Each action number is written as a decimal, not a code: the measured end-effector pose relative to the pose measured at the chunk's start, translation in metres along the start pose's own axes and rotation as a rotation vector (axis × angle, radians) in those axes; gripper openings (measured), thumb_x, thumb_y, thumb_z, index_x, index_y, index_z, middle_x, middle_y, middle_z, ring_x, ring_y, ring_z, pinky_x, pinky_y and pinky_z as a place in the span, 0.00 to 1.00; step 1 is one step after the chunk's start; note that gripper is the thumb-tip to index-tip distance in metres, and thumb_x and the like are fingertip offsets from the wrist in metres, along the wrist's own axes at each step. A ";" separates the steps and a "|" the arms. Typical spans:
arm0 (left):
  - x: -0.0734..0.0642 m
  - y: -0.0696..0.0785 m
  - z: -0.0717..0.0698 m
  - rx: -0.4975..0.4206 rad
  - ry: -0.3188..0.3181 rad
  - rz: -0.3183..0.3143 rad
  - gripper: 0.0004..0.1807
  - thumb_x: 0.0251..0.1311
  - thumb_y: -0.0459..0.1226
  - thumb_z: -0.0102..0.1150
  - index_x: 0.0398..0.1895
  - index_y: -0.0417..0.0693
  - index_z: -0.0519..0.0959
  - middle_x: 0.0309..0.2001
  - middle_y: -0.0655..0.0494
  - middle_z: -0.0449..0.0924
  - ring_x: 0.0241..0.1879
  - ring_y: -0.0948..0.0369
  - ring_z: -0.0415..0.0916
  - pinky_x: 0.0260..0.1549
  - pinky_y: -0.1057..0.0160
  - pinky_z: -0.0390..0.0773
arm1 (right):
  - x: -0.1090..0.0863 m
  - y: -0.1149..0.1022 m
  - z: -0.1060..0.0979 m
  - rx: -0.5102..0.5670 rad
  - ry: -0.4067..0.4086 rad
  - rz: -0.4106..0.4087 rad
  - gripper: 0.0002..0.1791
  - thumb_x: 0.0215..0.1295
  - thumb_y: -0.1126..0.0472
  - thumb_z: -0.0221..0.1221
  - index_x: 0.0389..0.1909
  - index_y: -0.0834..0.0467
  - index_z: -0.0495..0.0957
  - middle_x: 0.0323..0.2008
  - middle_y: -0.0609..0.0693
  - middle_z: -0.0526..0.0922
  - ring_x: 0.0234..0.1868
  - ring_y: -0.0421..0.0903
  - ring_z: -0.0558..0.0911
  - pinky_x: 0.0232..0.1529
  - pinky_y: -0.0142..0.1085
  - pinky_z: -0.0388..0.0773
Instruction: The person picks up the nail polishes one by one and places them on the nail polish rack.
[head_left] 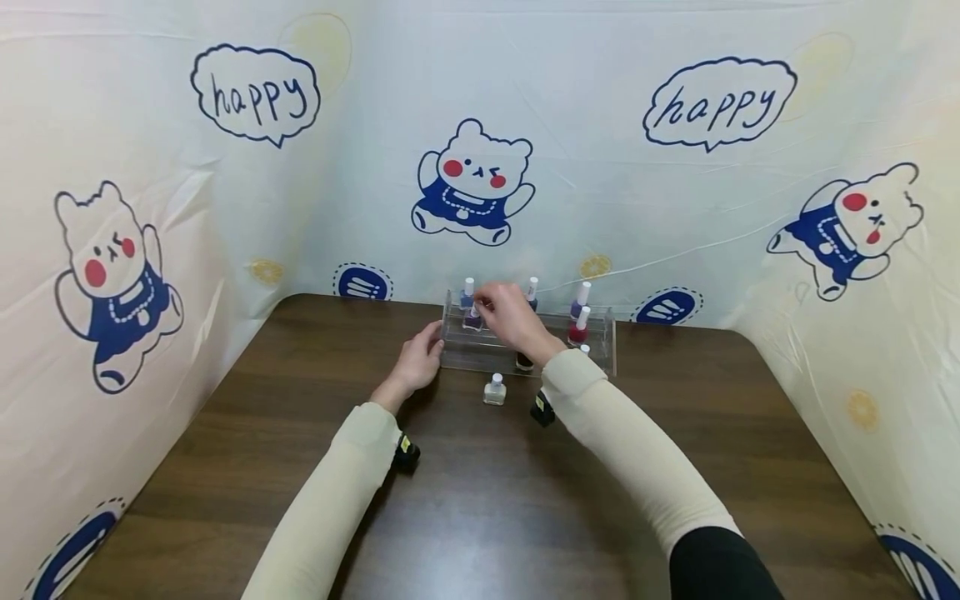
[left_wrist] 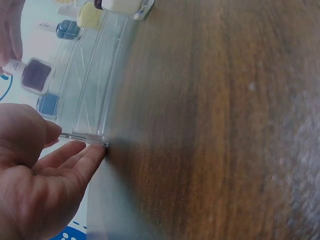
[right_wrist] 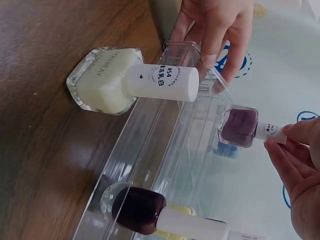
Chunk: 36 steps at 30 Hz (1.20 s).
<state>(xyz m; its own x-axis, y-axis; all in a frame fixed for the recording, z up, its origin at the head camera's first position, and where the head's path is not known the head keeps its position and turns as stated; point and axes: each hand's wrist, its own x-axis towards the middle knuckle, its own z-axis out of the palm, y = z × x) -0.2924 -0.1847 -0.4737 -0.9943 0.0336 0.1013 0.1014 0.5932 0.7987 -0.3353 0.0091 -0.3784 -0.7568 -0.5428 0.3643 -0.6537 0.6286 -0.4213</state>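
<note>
My right hand point(head_left: 513, 317) pinches the white cap of a purple nail polish bottle point(right_wrist: 240, 125) between thumb and fingertips. That bottle is over the upper left part of a clear stepped display rack point(head_left: 480, 358). At the rack's left end, my left hand point(head_left: 416, 362) grips the end panel, thumb on one side and fingers on the other in the left wrist view. Close behind the purple bottle is a blue polish bottle point(left_wrist: 47, 105). A milky white polish bottle point(head_left: 494, 392) stands upright on the table in front of the rack.
Elsewhere on the rack are a very dark polish bottle point(right_wrist: 140, 210), a red one point(head_left: 577, 333), a yellow one point(left_wrist: 90, 16) and another blue one point(left_wrist: 68, 30). The brown wooden table point(head_left: 465, 517) meets a printed cloth backdrop point(head_left: 585, 200) behind the rack.
</note>
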 end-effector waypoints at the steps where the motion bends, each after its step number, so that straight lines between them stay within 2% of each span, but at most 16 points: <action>1: 0.000 0.000 0.000 0.000 0.000 0.000 0.26 0.79 0.32 0.43 0.78 0.41 0.60 0.68 0.36 0.72 0.68 0.43 0.70 0.67 0.44 0.70 | 0.002 0.001 0.001 -0.008 -0.003 -0.003 0.10 0.73 0.67 0.60 0.49 0.61 0.87 0.46 0.55 0.88 0.45 0.47 0.86 0.49 0.38 0.84; 9: -0.001 0.003 0.000 0.007 0.000 0.002 0.26 0.79 0.33 0.43 0.78 0.43 0.61 0.67 0.37 0.74 0.67 0.44 0.71 0.67 0.45 0.70 | 0.013 0.006 0.010 -0.044 -0.036 -0.033 0.11 0.73 0.69 0.58 0.49 0.64 0.86 0.46 0.57 0.88 0.44 0.49 0.86 0.48 0.40 0.83; 17: -0.001 0.002 0.001 0.006 0.002 0.006 0.26 0.79 0.33 0.43 0.78 0.43 0.61 0.66 0.37 0.74 0.67 0.44 0.72 0.66 0.45 0.71 | 0.017 0.010 0.020 -0.050 -0.054 -0.012 0.10 0.71 0.71 0.59 0.47 0.66 0.86 0.43 0.57 0.88 0.43 0.51 0.86 0.47 0.40 0.84; 24: -0.001 0.001 0.001 0.004 0.008 0.010 0.26 0.79 0.33 0.43 0.78 0.44 0.61 0.66 0.37 0.75 0.66 0.44 0.72 0.66 0.46 0.71 | 0.019 0.012 0.026 -0.061 -0.104 -0.007 0.12 0.71 0.72 0.58 0.51 0.66 0.85 0.49 0.59 0.87 0.49 0.52 0.86 0.52 0.41 0.83; 28: -0.002 0.003 0.001 -0.001 0.005 0.006 0.26 0.79 0.32 0.43 0.78 0.44 0.61 0.66 0.37 0.74 0.66 0.44 0.72 0.66 0.45 0.71 | 0.015 0.010 0.021 -0.044 -0.117 0.005 0.13 0.71 0.70 0.60 0.54 0.66 0.83 0.52 0.59 0.85 0.52 0.52 0.85 0.55 0.41 0.82; 36: -0.001 0.001 0.000 -0.010 0.001 0.003 0.27 0.79 0.32 0.43 0.78 0.44 0.61 0.68 0.37 0.73 0.68 0.43 0.70 0.68 0.45 0.69 | 0.000 -0.003 -0.001 -0.017 -0.133 -0.017 0.17 0.71 0.65 0.63 0.58 0.66 0.81 0.54 0.60 0.83 0.54 0.55 0.83 0.56 0.44 0.81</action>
<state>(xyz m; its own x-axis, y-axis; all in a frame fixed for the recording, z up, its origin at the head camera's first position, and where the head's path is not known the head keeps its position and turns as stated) -0.2919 -0.1847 -0.4730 -0.9939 0.0345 0.1046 0.1049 0.5853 0.8040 -0.3338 0.0078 -0.3765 -0.7397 -0.6217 0.2577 -0.6672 0.6273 -0.4017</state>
